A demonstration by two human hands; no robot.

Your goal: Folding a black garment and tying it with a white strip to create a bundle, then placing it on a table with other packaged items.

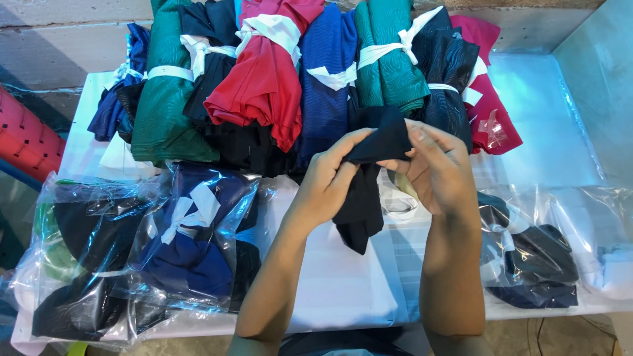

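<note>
My left hand point(328, 177) and my right hand point(436, 170) both pinch a folded black cloth point(364, 198) above the white table point(343, 283). The cloth's upper end sits between my fingertips and its lower end hangs down toward the table. Behind my hands lies a row of rolled fabric bundles tied with white strips: a green one point(165, 105), a red one point(267, 72), a blue one point(328, 86) and a teal one point(389, 66).
Clear plastic bags with dark blue and black fabric point(188, 250) lie at the left. More bagged dark fabric point(527, 264) lies at the right. A red perforated object point(26, 138) stands off the table's left edge. A magenta bundle point(491, 112) lies at the back right.
</note>
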